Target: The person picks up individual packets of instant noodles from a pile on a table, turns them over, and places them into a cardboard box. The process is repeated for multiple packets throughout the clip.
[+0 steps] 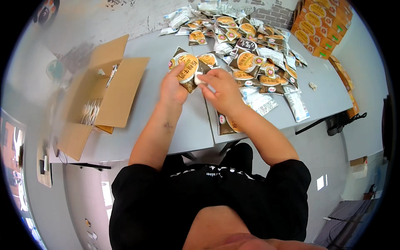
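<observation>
The brown packet (188, 66) lies between left hand (173, 86) and right hand (224, 91).

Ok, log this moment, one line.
left hand: holds brown-orange pouch; right hand: pinches small white object at pouch; brown cardboard box: open

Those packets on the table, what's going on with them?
A person in a black shirt is holding up a brown packet in the left grip. The right grip pinches a small white thing by the packet's right side; it's too small to tell what. A messy pile of packets lies beyond on the table. To the left, an open cardboard box has thin packets inside.
</observation>
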The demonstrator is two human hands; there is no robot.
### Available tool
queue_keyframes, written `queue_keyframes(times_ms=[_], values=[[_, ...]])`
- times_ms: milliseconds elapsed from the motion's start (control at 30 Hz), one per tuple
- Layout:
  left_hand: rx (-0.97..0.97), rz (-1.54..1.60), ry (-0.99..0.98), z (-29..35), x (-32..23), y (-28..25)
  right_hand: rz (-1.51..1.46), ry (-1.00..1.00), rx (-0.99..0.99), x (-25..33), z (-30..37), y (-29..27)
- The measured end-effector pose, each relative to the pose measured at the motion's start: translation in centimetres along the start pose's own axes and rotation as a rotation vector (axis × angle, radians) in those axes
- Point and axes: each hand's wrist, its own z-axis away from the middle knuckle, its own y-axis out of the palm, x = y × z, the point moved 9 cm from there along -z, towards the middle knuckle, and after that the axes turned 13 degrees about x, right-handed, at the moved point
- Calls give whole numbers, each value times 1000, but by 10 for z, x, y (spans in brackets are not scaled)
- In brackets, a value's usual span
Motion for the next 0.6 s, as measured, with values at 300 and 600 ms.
queue_keyframes(times_ms=[300,600], values=[[-2,102,82,5,-6,-23,122,-17,32,0,-30,36],[-33,73,116,7,-12,-25,-44,226,-98,-50,-25,35]])
